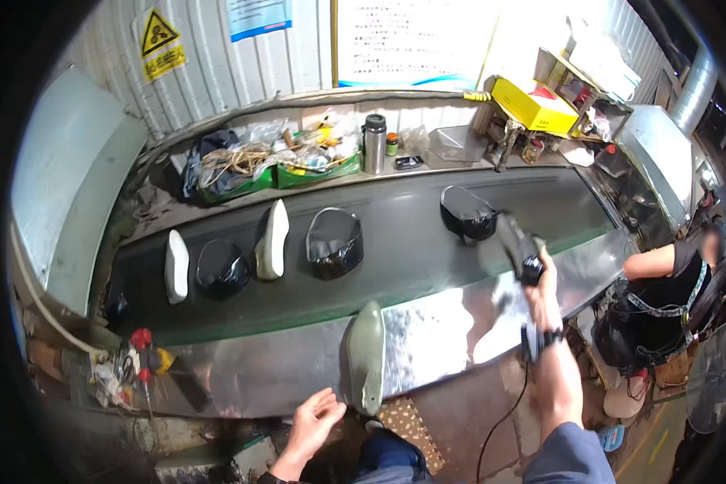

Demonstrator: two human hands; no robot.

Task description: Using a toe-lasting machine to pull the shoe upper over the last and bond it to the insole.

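Black shoe piece (515, 240) clamped in the fingers of my right hand (545, 278), to the right of the green shoe last (366, 351) and beyond it, my left hand (313, 423) just left of this last, its fingers bent, thumb slightly apart, dark belt (407, 266) lying beyond the last.

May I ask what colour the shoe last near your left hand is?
The shoe last is muted green, seen in the head view.

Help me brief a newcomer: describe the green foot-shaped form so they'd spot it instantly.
Find the long dark belt, then the metal ledge along its near side. The foot-shaped form rests there, right of the left hand. Unlike the white soles on the belt, it is green.
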